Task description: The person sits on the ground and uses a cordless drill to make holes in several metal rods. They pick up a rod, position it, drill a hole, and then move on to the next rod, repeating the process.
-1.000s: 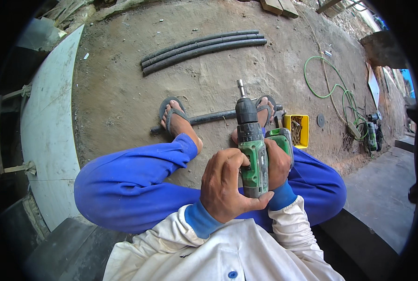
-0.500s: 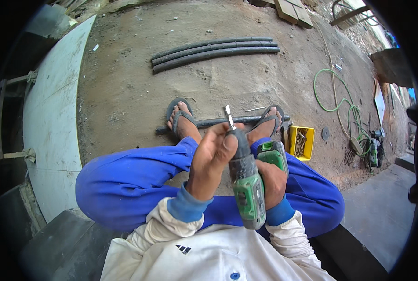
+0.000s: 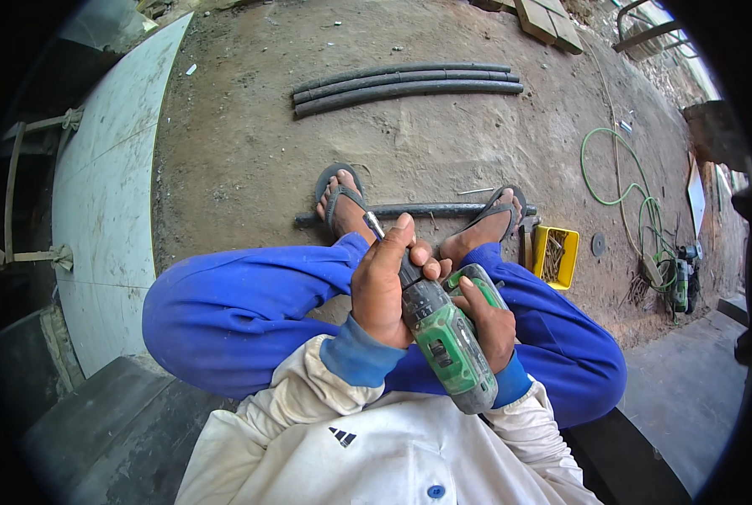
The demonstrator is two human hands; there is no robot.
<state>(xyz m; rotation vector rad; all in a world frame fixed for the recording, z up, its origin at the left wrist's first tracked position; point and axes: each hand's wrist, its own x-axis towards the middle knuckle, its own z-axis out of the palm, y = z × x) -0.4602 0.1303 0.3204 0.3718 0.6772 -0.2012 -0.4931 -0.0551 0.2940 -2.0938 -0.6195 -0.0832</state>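
Note:
A green and black cordless drill [image 3: 450, 347] lies across my lap, its nose angled up and to the left. My left hand [image 3: 380, 290] is closed around its dark chuck, thumb on top and fingertips curled over the far side. From the chuck sticks a short shiny metal bit [image 3: 374, 224]. My right hand [image 3: 491, 328] grips the drill's handle, with the battery [image 3: 483, 282] beyond it; the trigger is hidden. Below my sandalled feet, a black pipe [image 3: 405, 210] lies on the dirt, with a sandal on each end part.
Three black pipes [image 3: 409, 86] lie farther out on the ground. At right are a yellow box [image 3: 568, 273] of nails or screws, a wooden handle [image 3: 526, 244], a dark disc [image 3: 598, 244], a green cord [image 3: 584, 160] and a green power tool [image 3: 681, 286]. A white panel [image 3: 106, 210] stands left.
The drill's nose has swung left and lower. My left hand has shifted from a loose hold near the chuck's tip to a closer wrap around it.

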